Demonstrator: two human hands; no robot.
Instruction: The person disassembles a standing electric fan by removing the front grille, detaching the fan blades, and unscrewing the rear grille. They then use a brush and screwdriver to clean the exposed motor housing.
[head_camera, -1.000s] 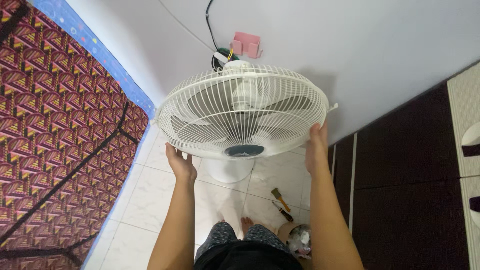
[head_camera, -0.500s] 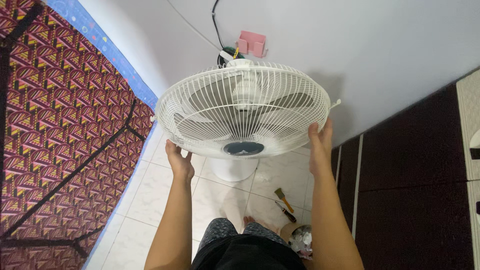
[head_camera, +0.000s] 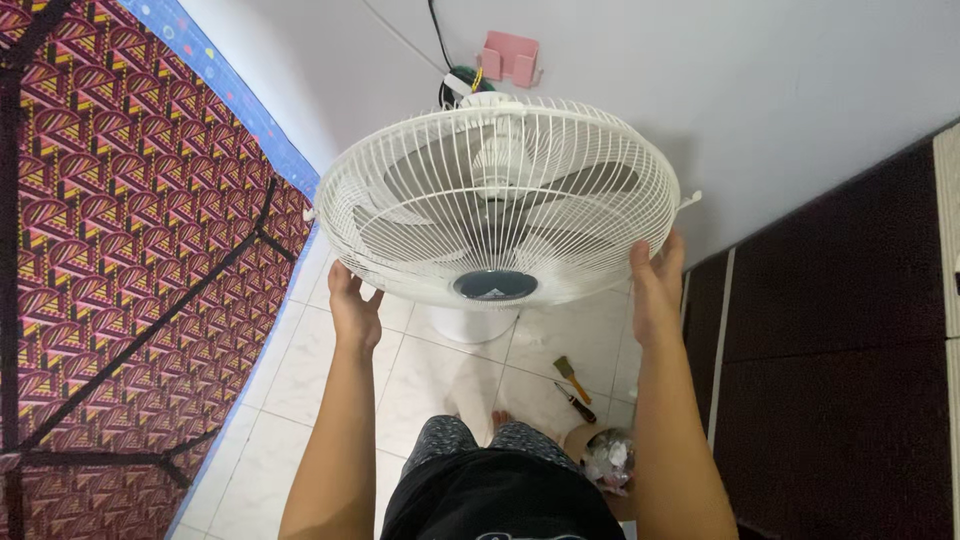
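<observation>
A plain white wall (head_camera: 800, 90) is seen at the top, with a small pink holder (head_camera: 510, 58) fixed to it and a black cable (head_camera: 437, 25) run down beside it. The floor (head_camera: 300, 370) is laid with pale square tiles, evenly lit. The left side is taken up by a red patterned sheet (head_camera: 120, 230) edged in blue, and the right by a dark panelled surface (head_camera: 830, 330).

Both arms raised, left hand (head_camera: 355, 308) and right hand (head_camera: 655, 290) seemingly cupped.

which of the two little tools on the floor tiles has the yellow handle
The small brush, lying farther from the person. The tool beside it is darker, with a black handle, and lies closer to the person's knee.
</observation>
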